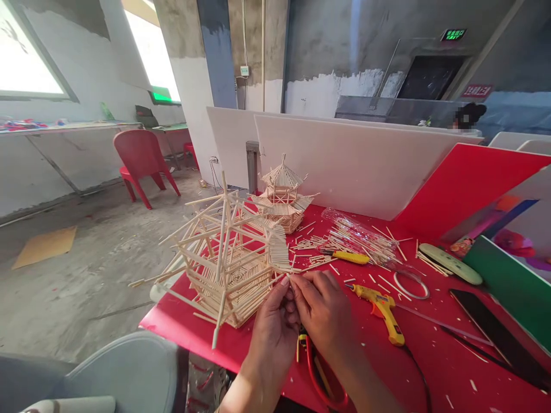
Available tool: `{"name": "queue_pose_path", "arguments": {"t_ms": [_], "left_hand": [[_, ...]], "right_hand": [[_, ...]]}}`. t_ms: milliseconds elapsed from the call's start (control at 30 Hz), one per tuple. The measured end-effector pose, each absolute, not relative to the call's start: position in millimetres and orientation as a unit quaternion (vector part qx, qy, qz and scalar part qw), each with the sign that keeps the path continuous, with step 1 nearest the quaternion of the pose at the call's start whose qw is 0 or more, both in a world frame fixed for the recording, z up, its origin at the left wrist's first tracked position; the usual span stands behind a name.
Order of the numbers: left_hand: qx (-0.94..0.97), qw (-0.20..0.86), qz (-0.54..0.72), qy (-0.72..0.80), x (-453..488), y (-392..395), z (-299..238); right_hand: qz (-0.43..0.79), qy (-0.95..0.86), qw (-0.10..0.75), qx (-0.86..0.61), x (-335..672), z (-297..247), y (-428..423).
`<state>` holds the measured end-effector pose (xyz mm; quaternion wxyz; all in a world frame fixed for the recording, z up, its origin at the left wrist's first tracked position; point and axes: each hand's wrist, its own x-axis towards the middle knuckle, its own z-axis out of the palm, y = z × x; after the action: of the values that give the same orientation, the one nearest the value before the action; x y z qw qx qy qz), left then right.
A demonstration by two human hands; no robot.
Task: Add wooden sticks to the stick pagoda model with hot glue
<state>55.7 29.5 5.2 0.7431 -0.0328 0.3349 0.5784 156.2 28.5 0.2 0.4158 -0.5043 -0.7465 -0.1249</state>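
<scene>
My left hand (278, 324) and my right hand (325, 307) meet at the fingertips, both closed in a pinch. A thin wooden stick (293, 263) pokes up from between them; its lower part is hidden by the fingers. Just left of my hands stands a half-open frame of wooden sticks (226, 272), with one slatted roof section (279, 246) beside my fingertips. Beneath my hands lie pliers with red handles (316, 373), partly covered. Behind the frame sits a smaller stick pavilion (282, 198) with a pointed roof.
On the red tabletop (365, 373) are a yellow glue gun (383, 310), a yellow utility knife (349, 256), a plastic bag of sticks (361, 235), a clear ring (411, 285) and a dark phone (495, 330). White boards (340, 160) stand behind. A grey stool (124, 367) is at lower left.
</scene>
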Motion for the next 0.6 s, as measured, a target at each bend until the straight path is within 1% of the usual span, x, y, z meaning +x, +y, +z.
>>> {"name": "queue_pose_path", "arguments": {"t_ms": [233, 600], "left_hand": [[-0.046, 0.735, 0.586, 0.337, 58.7, 32.1, 8.9], [-0.045, 0.728, 0.596, 0.336, 62.7, 32.5, 7.7]], "right_hand": [[-0.111, -0.766, 0.390, -0.499, 157.6, 7.7, 29.5], [-0.078, -0.766, 0.395, -0.501, 161.4, -0.1, 29.0]]}}
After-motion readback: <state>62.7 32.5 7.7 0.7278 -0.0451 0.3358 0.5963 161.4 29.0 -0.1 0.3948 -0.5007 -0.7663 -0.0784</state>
